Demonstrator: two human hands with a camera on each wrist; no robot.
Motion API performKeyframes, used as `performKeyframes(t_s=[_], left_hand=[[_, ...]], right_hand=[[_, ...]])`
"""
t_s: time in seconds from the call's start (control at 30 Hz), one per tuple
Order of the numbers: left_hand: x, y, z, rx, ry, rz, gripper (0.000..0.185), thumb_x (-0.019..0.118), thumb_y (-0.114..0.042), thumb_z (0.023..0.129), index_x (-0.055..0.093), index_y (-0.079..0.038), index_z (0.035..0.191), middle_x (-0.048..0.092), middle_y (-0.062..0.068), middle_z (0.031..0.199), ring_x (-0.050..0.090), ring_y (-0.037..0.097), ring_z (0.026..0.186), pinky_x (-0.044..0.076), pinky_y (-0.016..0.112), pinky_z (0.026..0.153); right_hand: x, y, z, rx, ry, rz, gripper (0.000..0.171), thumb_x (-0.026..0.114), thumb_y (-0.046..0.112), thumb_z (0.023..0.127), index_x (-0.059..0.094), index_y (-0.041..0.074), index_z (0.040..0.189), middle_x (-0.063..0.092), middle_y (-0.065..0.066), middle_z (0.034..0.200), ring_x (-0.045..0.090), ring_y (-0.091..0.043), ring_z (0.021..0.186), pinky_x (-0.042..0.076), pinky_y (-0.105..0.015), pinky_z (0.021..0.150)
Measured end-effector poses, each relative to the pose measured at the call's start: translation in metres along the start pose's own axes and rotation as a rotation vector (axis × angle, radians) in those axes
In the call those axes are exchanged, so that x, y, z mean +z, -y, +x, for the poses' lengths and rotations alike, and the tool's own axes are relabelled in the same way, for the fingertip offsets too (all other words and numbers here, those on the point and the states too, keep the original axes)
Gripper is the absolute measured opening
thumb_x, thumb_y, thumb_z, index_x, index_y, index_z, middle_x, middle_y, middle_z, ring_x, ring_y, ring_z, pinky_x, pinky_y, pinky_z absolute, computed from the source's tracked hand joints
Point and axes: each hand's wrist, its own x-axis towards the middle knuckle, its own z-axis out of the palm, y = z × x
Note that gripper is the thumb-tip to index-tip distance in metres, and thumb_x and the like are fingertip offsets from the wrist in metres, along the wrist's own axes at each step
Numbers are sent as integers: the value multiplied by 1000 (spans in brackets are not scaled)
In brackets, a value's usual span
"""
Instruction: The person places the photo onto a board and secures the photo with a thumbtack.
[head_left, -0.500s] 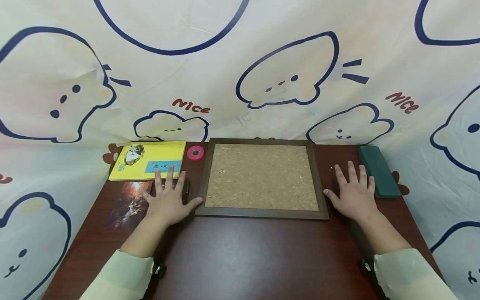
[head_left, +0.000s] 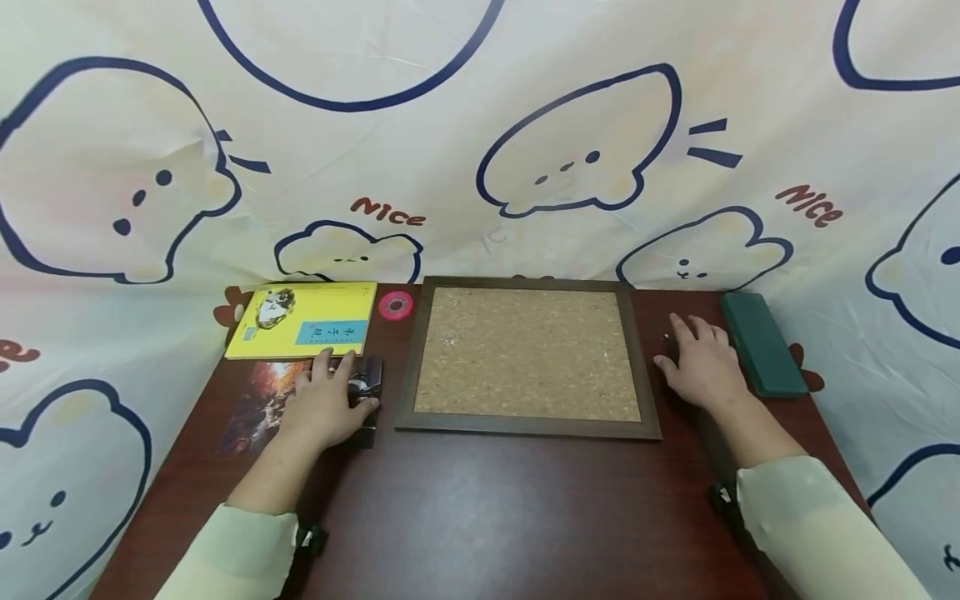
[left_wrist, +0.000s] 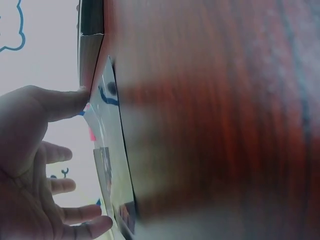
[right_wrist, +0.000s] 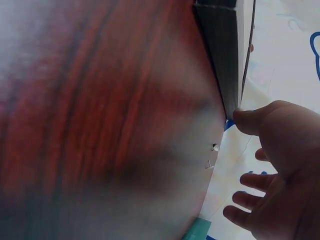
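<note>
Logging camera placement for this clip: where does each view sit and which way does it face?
Head: looks down on the table, both hands and sleeves showing.
Left wrist: low beside the left hand, along the tabletop at a photo card.
Right wrist: low beside the right hand, toward two pushpins.
Both wrist views share the corkboard frame edge.

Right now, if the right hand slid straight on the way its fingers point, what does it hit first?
Probably the small pin lying just off the right hand's fingertips, right of the cork board. Beyond that, bare table, then the backdrop cloth. Depth is unclear.
</note>
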Motion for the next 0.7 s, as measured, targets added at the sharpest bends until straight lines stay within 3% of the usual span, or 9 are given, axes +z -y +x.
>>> performKeyframes(t_s=[0.27, 0.7], left_hand=[[2, 2, -2, -18, 22, -40, 95, 72, -48, 79, 24, -14, 153, 10, 25, 153, 26, 57, 123, 42, 73, 76], [2, 9, -3, -11, -23, -132, 90, 77, -36, 80, 30, -8, 150, 16, 30, 149, 30, 59, 120, 37, 72, 86]], right_hand=[[3, -4, 12, 12, 14, 31, 69, 63, 20, 92, 29, 0, 149, 36, -34, 138, 33, -54, 122, 34, -67, 96], [4, -18, 21, 47, 80, 67, 45, 54, 14, 96, 46, -3, 137, 45, -32, 131, 37, -53, 122, 32, -63, 100]])
